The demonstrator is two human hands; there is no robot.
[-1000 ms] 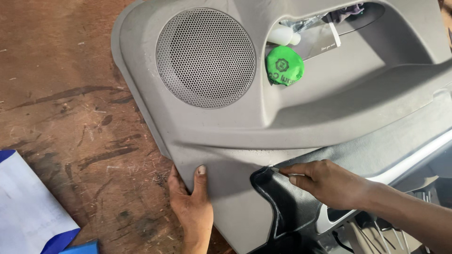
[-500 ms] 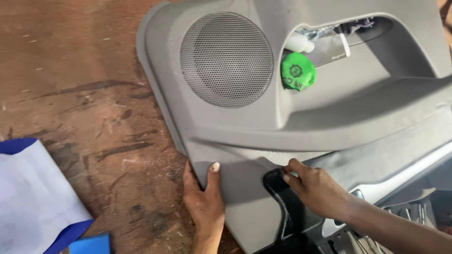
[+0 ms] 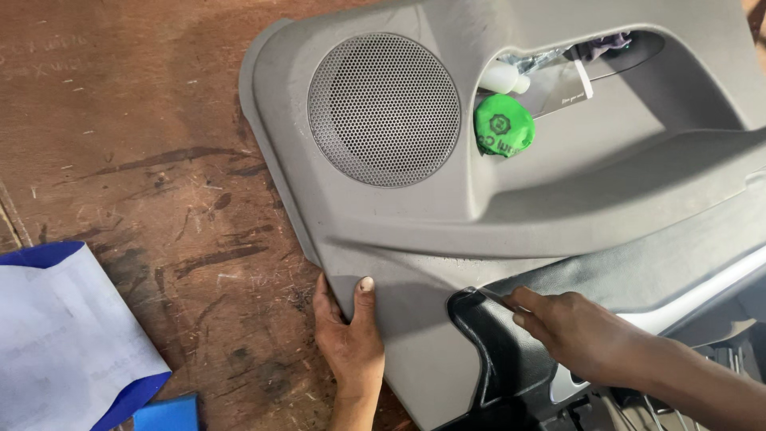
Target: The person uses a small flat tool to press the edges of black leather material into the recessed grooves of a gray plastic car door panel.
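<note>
Single head view, looking steeply down, close over door panel (image 3: 511, 231); wooden floor (image 3: 120, 144) toward nine o'clock.

A white paper envelope with blue edging (image 3: 68, 335) lies at lower left. A round green printed wrapper (image 3: 503, 126) sits in the panel's pocket, beside a white tag (image 3: 581, 80).

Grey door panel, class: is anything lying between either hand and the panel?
Nothing visible does. The left hand already grips the grey door panel at its lower edge, thumb on top. The right hand rests its fingers on the black trim piece set in the panel.
</note>
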